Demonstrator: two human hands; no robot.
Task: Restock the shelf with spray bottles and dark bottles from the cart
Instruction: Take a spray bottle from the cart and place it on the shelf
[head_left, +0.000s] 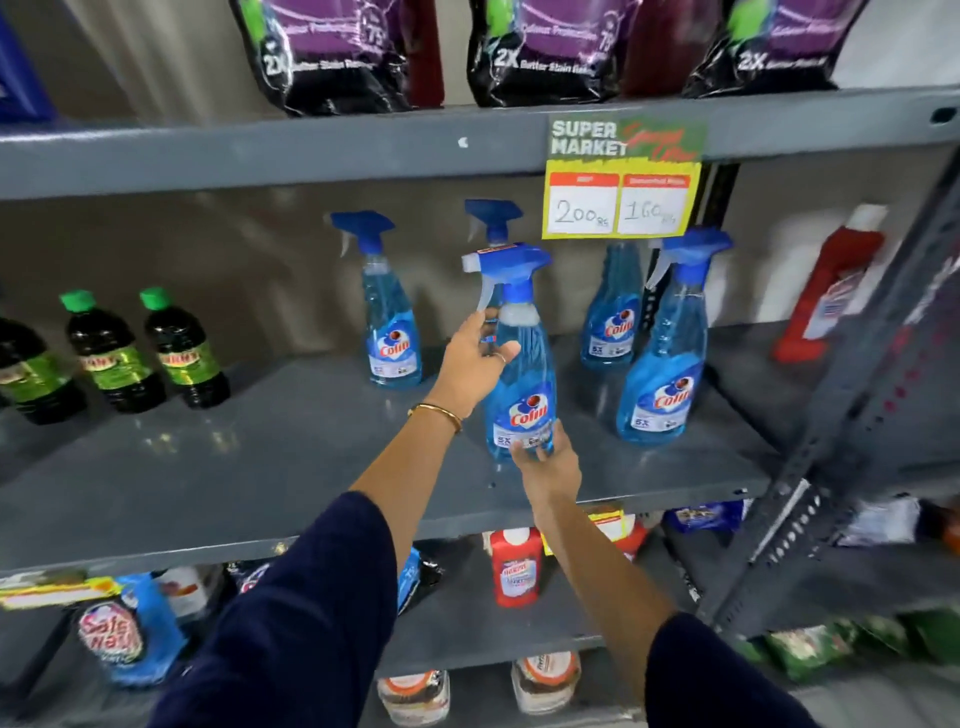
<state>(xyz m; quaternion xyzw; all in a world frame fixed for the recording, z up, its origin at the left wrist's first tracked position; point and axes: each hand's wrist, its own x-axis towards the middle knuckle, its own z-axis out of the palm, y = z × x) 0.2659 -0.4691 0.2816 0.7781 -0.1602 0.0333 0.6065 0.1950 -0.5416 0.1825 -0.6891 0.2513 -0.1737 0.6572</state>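
Note:
A blue spray bottle with a blue trigger head stands near the front of the grey middle shelf. My left hand wraps its upper body from the left, and my right hand grips its base from below. More blue spray bottles stand on the same shelf: one at the left rear, one behind the held bottle, one at the right rear and one at the right front. Three dark bottles with green caps stand at the shelf's left end. The cart is out of view.
A yellow price tag hangs from the upper shelf edge. Purple detergent pouches sit above. A red bottle leans at the right by the slanted grey upright. Lower shelves hold a red bottle, a blue pouch and jars.

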